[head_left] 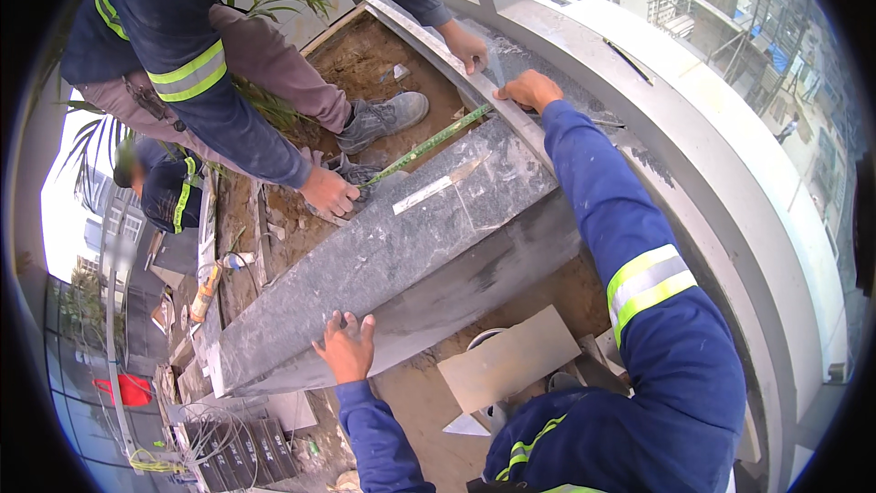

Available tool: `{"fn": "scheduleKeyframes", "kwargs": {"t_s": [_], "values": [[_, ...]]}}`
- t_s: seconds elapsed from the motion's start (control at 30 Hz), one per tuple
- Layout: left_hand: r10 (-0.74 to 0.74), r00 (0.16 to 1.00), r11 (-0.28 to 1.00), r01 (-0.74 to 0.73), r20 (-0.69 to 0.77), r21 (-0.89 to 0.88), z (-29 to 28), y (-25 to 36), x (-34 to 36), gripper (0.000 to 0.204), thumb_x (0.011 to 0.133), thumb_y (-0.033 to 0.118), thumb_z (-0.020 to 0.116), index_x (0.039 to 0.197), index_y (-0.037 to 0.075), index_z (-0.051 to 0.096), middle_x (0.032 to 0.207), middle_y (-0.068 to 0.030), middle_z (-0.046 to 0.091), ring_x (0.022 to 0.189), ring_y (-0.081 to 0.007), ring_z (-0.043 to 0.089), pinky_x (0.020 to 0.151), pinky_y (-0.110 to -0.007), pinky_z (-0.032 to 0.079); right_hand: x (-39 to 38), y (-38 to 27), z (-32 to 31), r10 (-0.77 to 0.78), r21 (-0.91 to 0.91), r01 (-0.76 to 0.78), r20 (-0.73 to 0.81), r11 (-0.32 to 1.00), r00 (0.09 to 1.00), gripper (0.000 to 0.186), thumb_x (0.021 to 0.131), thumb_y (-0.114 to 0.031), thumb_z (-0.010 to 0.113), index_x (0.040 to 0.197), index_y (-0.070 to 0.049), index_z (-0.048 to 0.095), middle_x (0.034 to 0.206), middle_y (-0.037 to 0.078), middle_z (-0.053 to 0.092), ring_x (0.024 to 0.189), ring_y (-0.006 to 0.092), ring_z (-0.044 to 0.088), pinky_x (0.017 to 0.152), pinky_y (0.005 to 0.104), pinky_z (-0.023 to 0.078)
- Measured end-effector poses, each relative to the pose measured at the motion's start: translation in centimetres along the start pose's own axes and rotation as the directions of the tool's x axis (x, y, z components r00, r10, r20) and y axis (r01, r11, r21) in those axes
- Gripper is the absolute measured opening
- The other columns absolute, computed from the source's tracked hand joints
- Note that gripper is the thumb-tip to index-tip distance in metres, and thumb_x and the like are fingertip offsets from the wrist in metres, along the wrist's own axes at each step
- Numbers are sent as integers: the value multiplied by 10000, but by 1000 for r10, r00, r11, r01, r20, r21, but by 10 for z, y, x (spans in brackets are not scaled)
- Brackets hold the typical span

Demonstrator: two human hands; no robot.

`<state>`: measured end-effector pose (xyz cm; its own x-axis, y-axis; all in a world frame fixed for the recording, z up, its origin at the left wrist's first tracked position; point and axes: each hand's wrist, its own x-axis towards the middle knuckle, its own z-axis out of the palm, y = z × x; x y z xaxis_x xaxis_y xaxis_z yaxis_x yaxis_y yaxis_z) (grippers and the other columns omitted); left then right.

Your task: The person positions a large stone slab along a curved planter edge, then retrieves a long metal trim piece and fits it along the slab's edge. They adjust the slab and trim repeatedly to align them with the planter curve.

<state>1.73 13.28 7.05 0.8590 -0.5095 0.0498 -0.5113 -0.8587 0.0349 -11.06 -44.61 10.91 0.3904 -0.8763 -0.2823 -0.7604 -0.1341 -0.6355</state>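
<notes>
My left hand point(347, 347) rests with fingers spread at the front edge of a dark grey stone slab point(319, 274). My right hand point(527, 91) grips the long pale straightedge point(429, 55) crossing the slab's right end. A co-worker's right hand point(464, 47) is on the same straightedge, just beyond mine; their left hand point(330, 194) is at the slab's back edge beside a green strip point(420, 151). A narrow white tool point(422, 195) with a pointed tip lies on the slab.
A co-worker point(164, 55) leans over a soil bed point(374, 55); another person point(169, 192) crouches behind at left. A curved white sill point(693, 146) borders the right. Below the slab is a beige board point(506, 365). A caulking tube point(205, 292), red bag point(128, 391) and cables lie left.
</notes>
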Motion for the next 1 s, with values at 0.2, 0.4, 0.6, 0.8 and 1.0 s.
{"fn": "scheduleKeyframes", "kwargs": {"t_s": [0.2, 0.4, 0.6, 0.8, 1.0], "values": [[12, 1000, 1000, -12, -4, 18, 2, -2, 2, 602, 987, 579, 645, 1298, 79, 769, 1549, -188, 579, 1452, -369, 522, 1213, -752, 215, -1, 1, 0, 4, 5, -3, -19, 1000, 1000, 620, 805, -526, 852, 1247, -93, 803, 1304, 124, 764, 1244, 302, 710, 1045, 399, 518], [5, 1000, 1000, -5, -7, -2, 2, 0, 1, 596, 989, 565, 657, 1312, 76, 765, 1547, -206, 580, 1444, -379, 532, 1212, -754, 212, -8, 2, 0, 25, 8, -24, -71, 1000, 997, 630, 799, -539, 848, 1263, -115, 795, 1274, 119, 776, 1221, 287, 725, 1017, 382, 543], [-15, 1000, 1000, 15, -5, -18, -1, 3, 0, 593, 989, 554, 667, 1321, 71, 760, 1548, -212, 577, 1441, -380, 535, 1210, -758, 209, -9, 2, -2, 22, 15, -21, -78, 1000, 997, 643, 780, -522, 870, 1268, -110, 789, 1286, 105, 773, 1232, 285, 719, 1021, 385, 552], [-9, 1000, 1000, 9, -10, -19, 2, -1, -1, 596, 986, 558, 667, 1326, 77, 758, 1561, -190, 571, 1455, -360, 524, 1205, -769, 208, -7, 4, -1, -6, 31, 8, -48, 1000, 999, 652, 776, -525, 862, 1271, -107, 788, 1307, 112, 765, 1242, 290, 714, 1033, 391, 543], [-11, 1000, 1000, 11, -13, -29, 5, -3, -1, 588, 986, 568, 660, 1317, 93, 764, 1575, -168, 563, 1475, -346, 503, 1201, -779, 206, -5, 2, -3, -21, 19, 21, 2, 1000, 1000, 645, 793, -531, 832, 1272, -101, 788, 1326, 124, 757, 1241, 298, 714, 1036, 394, 532]]}}
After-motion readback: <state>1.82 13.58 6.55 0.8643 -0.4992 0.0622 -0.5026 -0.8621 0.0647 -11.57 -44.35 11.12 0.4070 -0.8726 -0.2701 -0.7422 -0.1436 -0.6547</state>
